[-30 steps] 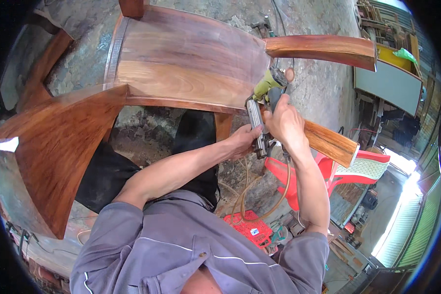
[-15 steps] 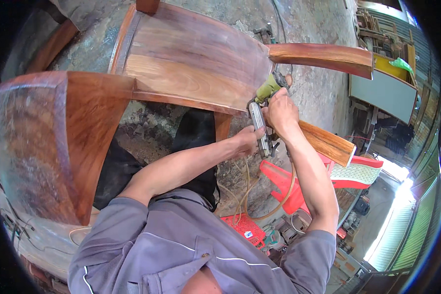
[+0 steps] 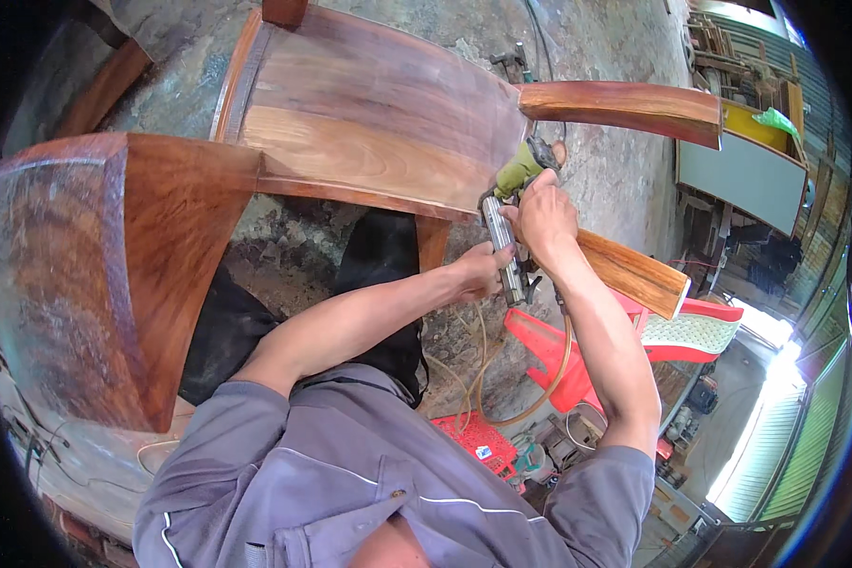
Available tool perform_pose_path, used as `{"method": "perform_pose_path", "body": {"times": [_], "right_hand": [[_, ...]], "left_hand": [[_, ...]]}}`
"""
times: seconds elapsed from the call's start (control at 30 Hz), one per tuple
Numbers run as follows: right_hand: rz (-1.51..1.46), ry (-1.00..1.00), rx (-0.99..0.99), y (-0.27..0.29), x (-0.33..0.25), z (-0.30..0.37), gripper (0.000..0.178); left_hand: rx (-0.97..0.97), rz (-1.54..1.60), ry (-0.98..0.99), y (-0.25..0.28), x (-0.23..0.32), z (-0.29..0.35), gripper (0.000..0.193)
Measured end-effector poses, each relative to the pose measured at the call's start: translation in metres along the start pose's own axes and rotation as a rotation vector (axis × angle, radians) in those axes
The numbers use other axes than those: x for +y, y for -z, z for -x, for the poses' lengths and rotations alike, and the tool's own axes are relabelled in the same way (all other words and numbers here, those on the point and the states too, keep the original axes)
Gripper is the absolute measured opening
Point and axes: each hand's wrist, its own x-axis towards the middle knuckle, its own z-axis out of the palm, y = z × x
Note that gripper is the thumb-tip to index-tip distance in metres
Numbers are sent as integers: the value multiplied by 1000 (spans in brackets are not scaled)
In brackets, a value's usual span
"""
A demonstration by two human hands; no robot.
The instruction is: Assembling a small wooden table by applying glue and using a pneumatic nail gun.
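A green air nail gun (image 3: 518, 172) with a silver magazine (image 3: 498, 227) is held against the near right corner of a wooden chair's broad panel (image 3: 369, 118). My right hand (image 3: 549, 220) is closed around the gun's handle, which the fingers mostly hide. Lower down, my left hand (image 3: 480, 271) grips the magazine near its end. Exactly where the nose meets the wood is hidden. A tan air hose (image 3: 565, 352) hangs below my right forearm. The chair lies tipped over, one curved wooden piece (image 3: 625, 109) and one straighter piece (image 3: 634, 273) jutting right.
To the left rises a large curved wooden panel (image 3: 175, 256). A hammer (image 3: 511, 62) lies on the stained concrete floor beyond the chair. Red plastic chair (image 3: 563, 355) and red crate (image 3: 464, 437) stand at lower right. A grey-blue board (image 3: 743, 180) and stacked wood are farther right.
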Motion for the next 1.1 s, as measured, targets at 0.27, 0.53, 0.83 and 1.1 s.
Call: {"method": "perform_pose_path", "body": {"times": [0.27,0.53,0.83,1.1], "right_hand": [[10,-43,21,-12,4,-8,69],[-65,-30,-9,-5,7,-10,63],[-81,34,-84,22,-9,-14,68],[-143,67,-69,23,-15,-8,64]], "left_hand": [[-3,-82,16,4,4,0,30],[46,-11,-4,-3,9,3,32],[150,-87,-24,-2,13,16,33],[136,12,-66,-7,17,36,30]]}}
